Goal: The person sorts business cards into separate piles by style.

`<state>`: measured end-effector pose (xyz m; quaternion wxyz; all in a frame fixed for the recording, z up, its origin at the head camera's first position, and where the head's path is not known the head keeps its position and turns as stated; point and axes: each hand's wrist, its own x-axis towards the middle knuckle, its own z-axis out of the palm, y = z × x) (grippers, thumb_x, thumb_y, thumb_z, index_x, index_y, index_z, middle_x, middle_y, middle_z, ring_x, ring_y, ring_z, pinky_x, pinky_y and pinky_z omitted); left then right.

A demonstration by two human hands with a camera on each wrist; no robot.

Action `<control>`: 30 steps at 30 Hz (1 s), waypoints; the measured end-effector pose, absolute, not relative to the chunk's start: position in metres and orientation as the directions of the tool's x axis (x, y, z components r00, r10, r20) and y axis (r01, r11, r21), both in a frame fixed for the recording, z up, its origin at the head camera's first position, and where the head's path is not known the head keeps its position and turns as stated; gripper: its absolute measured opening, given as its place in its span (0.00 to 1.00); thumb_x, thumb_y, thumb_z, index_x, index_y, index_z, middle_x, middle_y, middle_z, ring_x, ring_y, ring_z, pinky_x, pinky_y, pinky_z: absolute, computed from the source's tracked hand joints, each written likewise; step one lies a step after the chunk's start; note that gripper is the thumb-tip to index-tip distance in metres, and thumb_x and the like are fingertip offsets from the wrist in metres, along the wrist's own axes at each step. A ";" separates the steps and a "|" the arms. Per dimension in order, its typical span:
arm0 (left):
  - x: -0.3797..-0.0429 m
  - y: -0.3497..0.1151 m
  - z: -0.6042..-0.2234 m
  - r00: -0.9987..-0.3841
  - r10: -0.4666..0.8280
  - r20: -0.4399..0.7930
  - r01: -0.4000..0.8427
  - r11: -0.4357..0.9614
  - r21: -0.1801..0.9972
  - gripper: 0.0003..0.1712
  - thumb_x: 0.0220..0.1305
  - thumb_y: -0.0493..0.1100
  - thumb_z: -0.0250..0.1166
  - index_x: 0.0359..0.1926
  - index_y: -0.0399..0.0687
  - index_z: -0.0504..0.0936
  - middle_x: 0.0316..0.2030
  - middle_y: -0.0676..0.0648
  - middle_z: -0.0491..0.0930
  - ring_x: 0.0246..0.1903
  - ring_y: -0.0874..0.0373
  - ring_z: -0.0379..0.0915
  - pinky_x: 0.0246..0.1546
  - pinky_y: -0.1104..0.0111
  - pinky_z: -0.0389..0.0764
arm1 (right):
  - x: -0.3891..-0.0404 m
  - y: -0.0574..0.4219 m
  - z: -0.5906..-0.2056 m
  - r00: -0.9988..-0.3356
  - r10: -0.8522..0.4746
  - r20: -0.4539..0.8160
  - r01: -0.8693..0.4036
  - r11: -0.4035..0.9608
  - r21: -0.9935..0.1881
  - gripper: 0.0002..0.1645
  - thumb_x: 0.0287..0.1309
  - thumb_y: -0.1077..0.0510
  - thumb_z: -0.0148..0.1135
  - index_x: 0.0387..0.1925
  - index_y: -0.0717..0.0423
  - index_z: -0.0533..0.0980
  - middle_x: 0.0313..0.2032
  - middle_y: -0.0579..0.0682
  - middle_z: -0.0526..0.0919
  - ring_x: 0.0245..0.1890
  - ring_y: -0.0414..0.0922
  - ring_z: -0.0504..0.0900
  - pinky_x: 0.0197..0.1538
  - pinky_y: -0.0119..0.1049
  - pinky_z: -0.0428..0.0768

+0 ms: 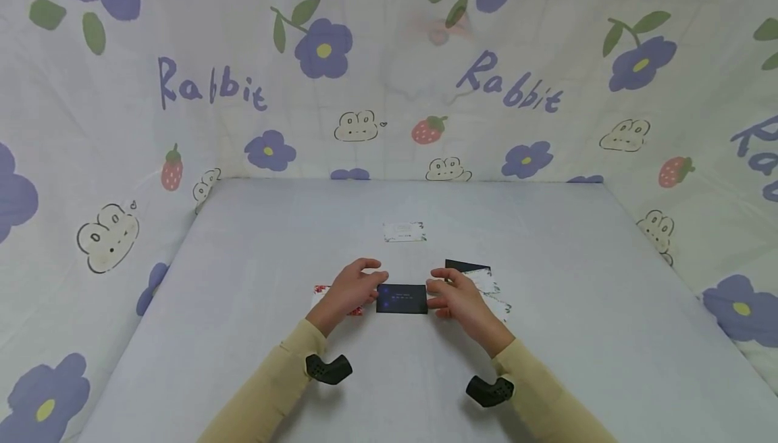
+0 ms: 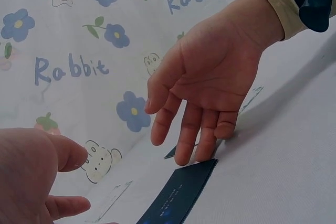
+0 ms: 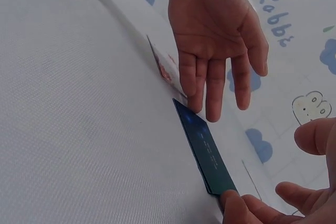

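A small stack of dark blue cards (image 1: 401, 298) with fine light print lies flat on the table between both hands. My left hand (image 1: 351, 291) is at its left edge, fingers extended and thumb lifted away. At the opposite edge is my right hand (image 1: 458, 298), its fingertips touching the stack's end in the right wrist view. Neither hand curls round the cards. From the left wrist camera, the right palm faces inward with loosely straight fingers (image 2: 189, 135). A white card with red flowers (image 1: 319, 290) is partly hidden beneath the left hand.
Beyond the stack lies a white card with a leafy border (image 1: 404, 231). White leaf-edged cards (image 1: 486, 282) and a black card (image 1: 467, 266) overlap beside the right hand. A patterned curtain (image 1: 389, 92) encloses the white table (image 1: 273, 227) at the back and sides.
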<state>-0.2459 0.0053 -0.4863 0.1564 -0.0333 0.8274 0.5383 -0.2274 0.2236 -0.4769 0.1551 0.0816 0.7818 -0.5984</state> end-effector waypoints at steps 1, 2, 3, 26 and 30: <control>-0.246 0.005 -0.487 -0.948 0.112 -0.299 -0.228 0.417 0.880 0.28 0.67 0.56 0.59 0.63 0.51 0.71 0.49 0.44 0.81 0.37 0.57 0.78 0.40 0.67 0.81 | -0.227 0.223 -0.476 -0.939 -0.057 -0.340 0.312 0.275 -0.909 0.29 0.66 0.51 0.56 0.64 0.59 0.66 0.57 0.64 0.77 0.38 0.47 0.84 0.37 0.33 0.79; -0.246 0.005 -0.487 -0.947 0.111 -0.302 -0.231 0.416 0.879 0.28 0.67 0.56 0.59 0.63 0.51 0.71 0.49 0.44 0.81 0.37 0.57 0.78 0.40 0.67 0.81 | -0.227 0.223 -0.476 -0.939 -0.055 -0.340 0.313 0.279 -0.908 0.29 0.66 0.51 0.56 0.64 0.59 0.66 0.57 0.64 0.77 0.38 0.47 0.84 0.37 0.33 0.79; -0.247 0.005 -0.487 -0.947 0.111 -0.302 -0.232 0.417 0.879 0.28 0.67 0.56 0.59 0.63 0.51 0.71 0.50 0.44 0.81 0.38 0.57 0.79 0.40 0.67 0.81 | -0.227 0.222 -0.476 -0.939 -0.054 -0.340 0.313 0.283 -0.907 0.29 0.66 0.51 0.56 0.64 0.59 0.66 0.57 0.64 0.78 0.38 0.47 0.84 0.37 0.33 0.79; -0.246 0.004 -0.486 -0.941 0.111 -0.319 -0.247 0.418 0.874 0.27 0.67 0.56 0.59 0.63 0.52 0.71 0.48 0.44 0.81 0.37 0.56 0.78 0.38 0.67 0.80 | -0.226 0.221 -0.479 -0.943 -0.020 -0.334 0.309 0.326 -0.893 0.28 0.65 0.50 0.57 0.63 0.57 0.68 0.53 0.61 0.79 0.40 0.48 0.85 0.36 0.33 0.78; -0.246 0.004 -0.486 -0.941 0.113 -0.318 -0.246 0.416 0.875 0.27 0.67 0.56 0.59 0.63 0.52 0.71 0.47 0.44 0.81 0.37 0.56 0.78 0.37 0.67 0.79 | -0.225 0.221 -0.478 -0.941 -0.023 -0.337 0.312 0.324 -0.893 0.28 0.66 0.50 0.56 0.63 0.57 0.68 0.53 0.62 0.79 0.40 0.47 0.85 0.37 0.33 0.79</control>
